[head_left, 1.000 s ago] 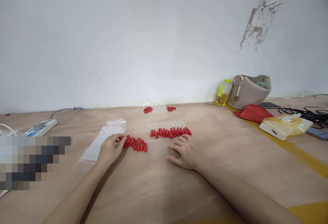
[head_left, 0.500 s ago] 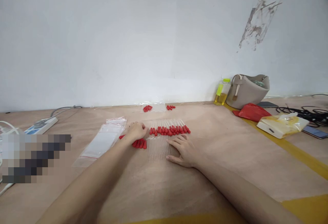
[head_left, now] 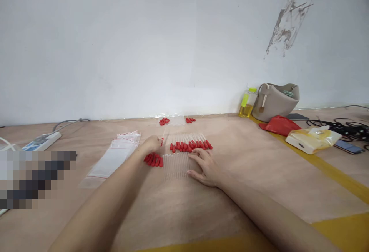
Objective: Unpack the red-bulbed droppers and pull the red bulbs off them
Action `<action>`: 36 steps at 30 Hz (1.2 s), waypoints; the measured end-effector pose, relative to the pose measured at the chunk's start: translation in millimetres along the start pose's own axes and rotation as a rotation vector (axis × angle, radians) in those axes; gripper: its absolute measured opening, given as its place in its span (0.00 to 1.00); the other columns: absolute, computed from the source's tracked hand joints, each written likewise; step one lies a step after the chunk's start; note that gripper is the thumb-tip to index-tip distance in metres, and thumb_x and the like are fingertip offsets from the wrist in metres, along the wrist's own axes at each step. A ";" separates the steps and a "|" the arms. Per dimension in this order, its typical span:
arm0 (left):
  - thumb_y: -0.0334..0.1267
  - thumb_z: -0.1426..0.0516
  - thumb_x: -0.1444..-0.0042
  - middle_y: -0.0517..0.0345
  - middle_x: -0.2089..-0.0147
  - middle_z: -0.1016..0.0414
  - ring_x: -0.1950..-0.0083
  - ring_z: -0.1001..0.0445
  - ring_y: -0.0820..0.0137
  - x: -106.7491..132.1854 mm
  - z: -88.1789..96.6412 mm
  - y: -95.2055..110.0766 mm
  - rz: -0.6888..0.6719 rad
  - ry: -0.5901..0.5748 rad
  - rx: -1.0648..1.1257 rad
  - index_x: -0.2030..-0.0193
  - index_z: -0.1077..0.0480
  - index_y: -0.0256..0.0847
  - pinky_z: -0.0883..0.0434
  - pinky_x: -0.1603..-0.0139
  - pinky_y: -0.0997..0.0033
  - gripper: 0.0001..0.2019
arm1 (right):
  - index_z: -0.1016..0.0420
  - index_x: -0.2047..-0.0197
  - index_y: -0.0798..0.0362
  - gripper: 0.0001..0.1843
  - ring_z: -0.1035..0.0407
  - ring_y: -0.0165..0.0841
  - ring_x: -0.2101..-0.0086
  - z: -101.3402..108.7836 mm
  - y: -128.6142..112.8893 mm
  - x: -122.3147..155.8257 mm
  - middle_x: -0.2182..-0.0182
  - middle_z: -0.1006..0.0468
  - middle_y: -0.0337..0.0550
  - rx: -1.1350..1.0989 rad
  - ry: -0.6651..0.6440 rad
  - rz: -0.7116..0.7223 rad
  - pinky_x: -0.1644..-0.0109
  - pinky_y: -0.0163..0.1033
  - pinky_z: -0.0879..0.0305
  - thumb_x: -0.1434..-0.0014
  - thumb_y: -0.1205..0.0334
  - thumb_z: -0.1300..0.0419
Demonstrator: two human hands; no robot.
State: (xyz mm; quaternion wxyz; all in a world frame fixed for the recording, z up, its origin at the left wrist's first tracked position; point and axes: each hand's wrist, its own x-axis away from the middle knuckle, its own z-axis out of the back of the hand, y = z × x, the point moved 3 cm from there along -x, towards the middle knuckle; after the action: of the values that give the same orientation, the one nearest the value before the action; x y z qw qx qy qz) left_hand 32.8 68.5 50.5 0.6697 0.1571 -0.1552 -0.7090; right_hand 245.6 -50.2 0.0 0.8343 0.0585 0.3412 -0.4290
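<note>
Yellow tape crosses the worktop nr its near edge. R hand: thumb & fingers apart, wide grip, fingertips at R end of the clear tubes, approx. mid-worktop. Loose red bulbs just L of those, partly behind L forearm. Zip bags toward worktop's L edge. L hand: narrow pinch on a red bulb, clear stem faintly visible above. Just R of it, beyond the clear tubes: row of red-capped tubes, caps facing near edge. Tissue pack, then red pouch, on R side. Far edge, approx. centre: plastic bag w/ 2 small red clusters. Bottle & handbag nr far R corner.
</note>
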 end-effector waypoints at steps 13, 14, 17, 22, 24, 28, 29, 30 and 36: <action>0.34 0.52 0.41 0.55 0.63 0.31 0.62 0.31 0.72 108.2 -42.4 -13.0 -0.952 0.495 -0.010 0.59 0.33 0.39 0.32 0.60 0.74 0.08 | 0.33 0.52 0.50 0.19 0.36 0.36 0.59 2.8 -17.0 1.8 0.63 0.27 0.44 0.055 0.163 0.163 0.48 0.50 0.49 0.46 0.53 0.43; 0.33 0.51 0.41 0.54 0.63 0.32 0.62 0.31 0.72 109.7 -46.3 -11.7 -0.974 0.501 -0.010 0.58 0.33 0.39 0.32 0.61 0.74 0.08 | 0.31 0.54 0.49 0.15 0.36 0.34 0.62 0.4 -19.7 1.6 0.67 0.26 0.41 0.052 0.146 0.183 0.47 0.50 0.50 0.45 0.55 0.44; 0.31 0.50 0.42 0.53 0.63 0.33 0.62 0.33 0.72 112.7 -51.4 -7.9 -1.009 0.517 0.012 0.58 0.33 0.38 0.32 0.61 0.73 0.08 | 0.29 0.59 0.49 0.08 0.36 0.30 0.68 -5.5 -25.3 1.0 0.74 0.26 0.37 0.049 0.138 0.210 0.48 0.48 0.52 0.42 0.61 0.46; 0.35 0.49 0.42 0.54 0.65 0.30 0.63 0.34 0.70 116.6 -50.3 -5.0 -1.022 0.447 -0.039 0.60 0.32 0.38 0.36 0.61 0.69 0.07 | 0.28 0.65 0.50 0.08 0.39 0.29 0.71 -9.0 -28.0 1.8 0.78 0.28 0.37 0.035 0.134 0.237 0.51 0.44 0.52 0.41 0.62 0.48; 0.36 0.49 0.42 0.56 0.69 0.30 0.66 0.36 0.70 119.2 -48.3 -4.8 -1.025 0.417 -0.096 0.64 0.32 0.39 0.39 0.63 0.68 0.06 | 0.28 0.66 0.50 0.08 0.41 0.29 0.72 -7.7 -28.5 3.2 0.79 0.29 0.36 0.029 0.130 0.252 0.52 0.43 0.53 0.41 0.63 0.48; 0.35 0.50 0.41 0.58 0.72 0.31 0.67 0.38 0.71 126.4 -43.4 -3.7 -1.067 0.394 -0.145 0.68 0.32 0.38 0.42 0.64 0.68 0.08 | 0.28 0.68 0.50 0.08 0.43 0.29 0.73 -4.4 -30.5 6.3 0.82 0.31 0.35 0.029 0.096 0.279 0.54 0.43 0.53 0.42 0.63 0.48; 0.35 0.50 0.41 0.58 0.73 0.31 0.67 0.38 0.71 128.0 -42.5 -3.2 -1.080 0.389 -0.150 0.68 0.32 0.39 0.43 0.64 0.68 0.08 | 0.28 0.68 0.50 0.08 0.43 0.29 0.72 -3.8 -31.0 7.0 0.82 0.31 0.35 0.031 0.087 0.285 0.54 0.43 0.53 0.42 0.63 0.48; 0.34 0.50 0.41 0.59 0.73 0.31 0.67 0.38 0.71 129.2 -41.8 -2.9 -1.088 0.386 -0.155 0.68 0.32 0.39 0.44 0.64 0.68 0.08 | 0.28 0.68 0.50 0.09 0.43 0.29 0.72 -3.4 -31.4 7.6 0.82 0.31 0.35 0.033 0.080 0.292 0.54 0.43 0.54 0.42 0.63 0.49; 0.30 0.51 0.42 0.60 0.74 0.32 0.67 0.37 0.71 131.2 -41.2 -4.2 -1.122 0.385 -0.163 0.68 0.32 0.39 0.46 0.62 0.67 0.08 | 0.29 0.69 0.52 0.09 0.44 0.28 0.73 -2.9 -31.8 9.3 0.82 0.33 0.35 0.054 0.074 0.345 0.54 0.42 0.54 0.42 0.65 0.50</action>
State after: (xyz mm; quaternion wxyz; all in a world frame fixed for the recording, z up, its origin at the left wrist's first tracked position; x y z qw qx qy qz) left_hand 39.8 -62.8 9.5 0.2189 0.2889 0.1307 -0.9228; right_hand 223.8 -75.3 -1.8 0.8806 0.1544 0.3447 -0.2860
